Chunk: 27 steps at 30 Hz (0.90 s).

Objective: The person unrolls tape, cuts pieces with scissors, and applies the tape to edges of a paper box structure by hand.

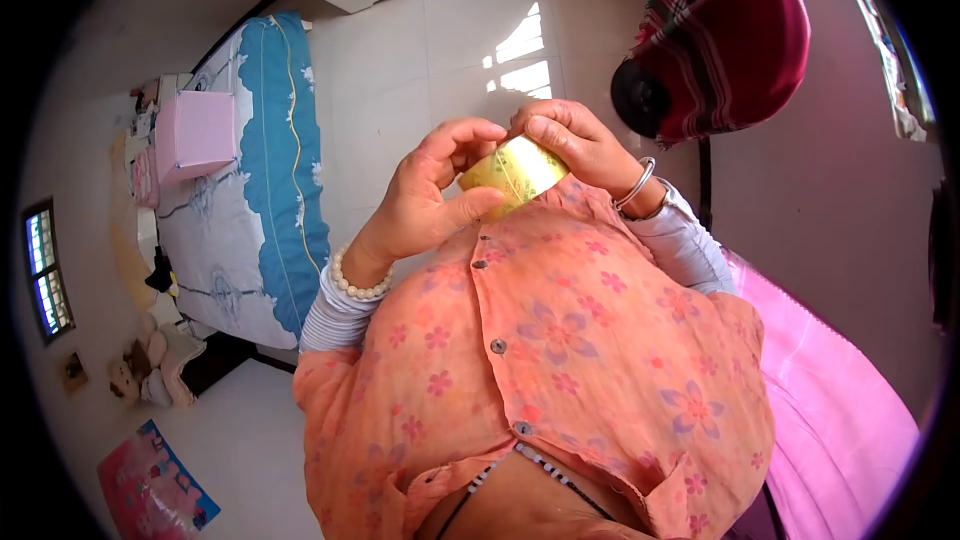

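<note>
A shiny yellow roll (514, 176) with a faint printed pattern is held in front of my chest, its curved side catching the light. My left hand (432, 178) grips it from the left, thumb along the lower side and fingers bent over the upper edge. From the upper right, my right hand (568, 136) holds the same roll, with the thumb pressed on its top edge and the other fingers curled behind, partly hidden. A beaded bracelet (358, 280) circles my left wrist and a metal bangle (638, 186) my right. Just below the hands is the orange flowered shirt (590, 340).
To the left stands a bed with a blue and white cover (270, 180), a pink box (197, 134) on it. A dark red plaid cloth (740, 40) drapes over something at the upper right. Pink fabric (830, 410) lies at the right; ahead is a tiled floor (400, 70).
</note>
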{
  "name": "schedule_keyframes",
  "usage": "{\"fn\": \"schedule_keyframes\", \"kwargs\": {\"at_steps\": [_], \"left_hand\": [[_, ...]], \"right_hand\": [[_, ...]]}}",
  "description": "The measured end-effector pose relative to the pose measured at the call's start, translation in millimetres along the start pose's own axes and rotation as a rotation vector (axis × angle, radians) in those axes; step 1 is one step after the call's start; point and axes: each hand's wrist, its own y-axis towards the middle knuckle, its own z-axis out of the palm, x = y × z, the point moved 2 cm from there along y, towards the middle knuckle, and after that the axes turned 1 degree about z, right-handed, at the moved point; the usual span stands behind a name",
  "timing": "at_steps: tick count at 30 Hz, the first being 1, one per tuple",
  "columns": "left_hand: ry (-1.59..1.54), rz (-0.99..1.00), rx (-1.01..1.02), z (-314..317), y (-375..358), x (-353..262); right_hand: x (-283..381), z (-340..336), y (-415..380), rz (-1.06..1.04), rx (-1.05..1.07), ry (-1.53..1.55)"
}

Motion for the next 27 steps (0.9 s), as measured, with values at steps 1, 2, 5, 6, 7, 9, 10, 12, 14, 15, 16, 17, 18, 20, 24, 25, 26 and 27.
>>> {"fn": "schedule_keyframes", "kwargs": {"at_steps": [1, 2, 5, 6, 7, 9, 10, 12, 14, 15, 16, 17, 18, 20, 24, 25, 26, 27], "left_hand": [[-0.004, -0.003, -0.005, -1, 3, -1], [0.188, 0.065, 0.093, -1, 7, -6], [0.452, 0.134, 0.193, 0, 6, -7], [0.531, 0.159, 0.215, 1, 5, -6], [0.529, 0.155, 0.209, 1, 4, -4], [0.594, 0.193, 0.205, 4, -1, 0], [0.590, 0.186, 0.200, 6, -2, 0], [0.632, 0.190, 0.154, 11, -6, -2], [0.655, 0.181, 0.168, 12, -6, -4], [0.677, 0.173, 0.185, 12, -6, -4], [0.677, 0.172, 0.184, 13, -7, -3], [0.664, 0.179, 0.187, 13, -8, -3], [0.652, 0.187, 0.190, 13, -9, -2], [0.652, 0.217, 0.210, 11, -10, 3], [0.660, 0.262, 0.175, 14, -15, 6], [0.659, 0.264, 0.177, 17, -16, 6], [0.562, 0.209, 0.100, 18, -16, 6], [0.466, 0.154, 0.024, 18, -16, 6]], "right_hand": [[2, 0, -1, 0.006, 0.046, 0.041], [1, -1, -2, 0.013, 0.052, 0.045], [-4, -1, -2, 0.071, 0.154, 0.135], [-7, -1, -3, 0.077, 0.160, 0.137], [-12, -2, -4, 0.148, 0.175, 0.165], [-17, -2, -6, 0.225, 0.193, 0.197], [-19, -3, -7, 0.243, 0.192, 0.217], [-22, -2, -10, 0.268, 0.194, 0.242], [-20, -3, -10, 0.270, 0.234, 0.279], [-20, -2, -11, 0.271, 0.235, 0.279], [-21, -1, -12, 0.293, 0.230, 0.282], [-22, 0, -13, 0.316, 0.226, 0.286], [-22, 0, -13, 0.319, 0.228, 0.287], [-24, 0, -13, 0.316, 0.231, 0.303], [-21, -4, -14, 0.314, 0.222, 0.233], [-19, -4, -13, 0.320, 0.251, 0.235], [-17, -5, -12, 0.325, 0.282, 0.235], [-15, -4, -11, 0.324, 0.282, 0.231]]}}
